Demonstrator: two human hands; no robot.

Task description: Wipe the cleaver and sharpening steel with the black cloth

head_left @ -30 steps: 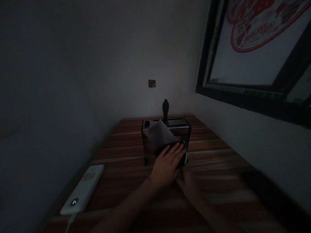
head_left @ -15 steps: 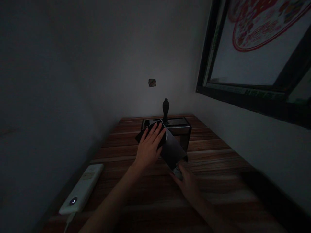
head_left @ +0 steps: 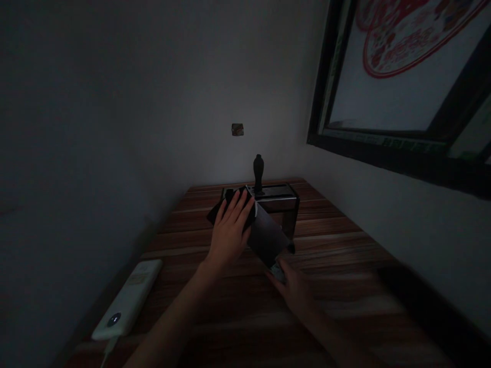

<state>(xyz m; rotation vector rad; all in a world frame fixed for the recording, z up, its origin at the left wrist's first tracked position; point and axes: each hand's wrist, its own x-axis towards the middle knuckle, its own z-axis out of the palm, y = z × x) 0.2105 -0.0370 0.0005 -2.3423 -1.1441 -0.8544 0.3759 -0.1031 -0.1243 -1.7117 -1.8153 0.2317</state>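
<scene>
A broad grey cleaver (head_left: 266,232) slants across the middle of the view, its far end up to the left. My right hand (head_left: 293,281) is closed around its handle end at the lower right. Over the far part of the blade, my left hand (head_left: 230,225) presses a black cloth (head_left: 215,212), fingers laid along it; its thumb side is partly hidden. Just behind stands a metal-topped knife holder (head_left: 282,191) with dark sides. From its top rises a black handle (head_left: 258,171), upright. The cleaver and left hand cover part of the holder.
A white power bank (head_left: 132,291) with a lit display and a plugged-in cable lies at the left edge of the wood-grain table (head_left: 326,225). Walls border the table at left, back and right. A dark-framed window (head_left: 383,112) is at the upper right. The scene is dim.
The whole view has shifted slightly. My left hand and the black cloth have moved a little to the left and down along the cleaver. My right hand keeps its hold.
</scene>
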